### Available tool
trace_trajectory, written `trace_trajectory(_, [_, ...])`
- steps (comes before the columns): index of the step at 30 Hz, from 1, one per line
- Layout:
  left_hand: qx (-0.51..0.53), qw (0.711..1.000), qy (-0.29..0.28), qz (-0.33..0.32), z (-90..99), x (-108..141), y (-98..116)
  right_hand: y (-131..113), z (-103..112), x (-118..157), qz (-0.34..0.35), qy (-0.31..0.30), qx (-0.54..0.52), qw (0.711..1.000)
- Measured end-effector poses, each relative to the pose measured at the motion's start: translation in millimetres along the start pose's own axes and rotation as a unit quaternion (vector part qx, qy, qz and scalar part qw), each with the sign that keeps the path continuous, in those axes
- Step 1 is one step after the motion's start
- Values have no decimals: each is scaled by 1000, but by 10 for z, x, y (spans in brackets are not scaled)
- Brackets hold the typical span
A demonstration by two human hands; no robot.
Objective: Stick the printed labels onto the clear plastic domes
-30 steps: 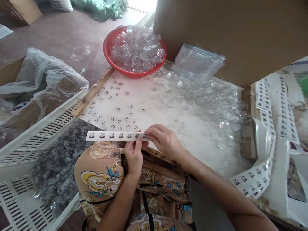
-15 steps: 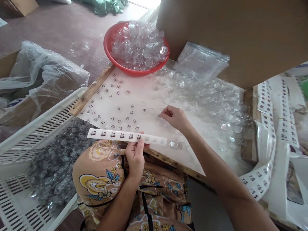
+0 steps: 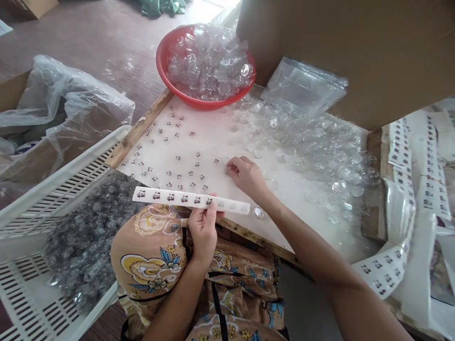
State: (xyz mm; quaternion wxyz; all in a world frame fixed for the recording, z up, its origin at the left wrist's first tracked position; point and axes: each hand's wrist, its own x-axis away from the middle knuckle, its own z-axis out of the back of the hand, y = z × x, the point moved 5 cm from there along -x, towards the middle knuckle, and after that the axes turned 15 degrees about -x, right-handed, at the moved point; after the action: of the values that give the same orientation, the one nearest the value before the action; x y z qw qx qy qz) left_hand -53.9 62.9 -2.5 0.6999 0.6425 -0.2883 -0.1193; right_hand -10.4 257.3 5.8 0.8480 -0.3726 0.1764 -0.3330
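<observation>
My left hand (image 3: 203,229) pinches a white sticker strip (image 3: 167,196) with a row of small panda prints; its right end shows only faint marks. Over the white board (image 3: 209,128), my right hand (image 3: 245,176) is closed, thumb and fingers together, and whatever is between them is too small to make out. Small panda pieces (image 3: 179,176) lie scattered on the left half of the board. Clear domed discs (image 3: 313,142) are heaped on its right half, and a single clear disc (image 3: 258,212) sits near the strip's right end.
A red basin (image 3: 161,64) of clear discs stands at the board's far edge, beside a plastic bag (image 3: 302,87) and a large cardboard box (image 3: 348,52). At the left is a white crate (image 3: 35,203) of finished-looking pieces. Rolled sticker sheets (image 3: 432,180) lie at the right.
My right hand has shifted slightly left, and the dark piece seen at its fingertips is no longer distinct. My left hand still holds the strip. The view has shifted a little.
</observation>
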Motion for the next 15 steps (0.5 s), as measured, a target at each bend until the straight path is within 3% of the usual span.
trace_trajectory(6, [8, 1000, 2, -1, -5, 4, 26, -320, 60, 172, 39, -24, -49, 998])
trace_trajectory(11, [12, 1000, -7, -20, -13, 6, 32, -663, 30, 483, 94, -164, -221, 957])
trace_trajectory(15, [73, 997, 9, -25, 24, -11, -12, -720, 62, 604, 128, -163, -192, 959])
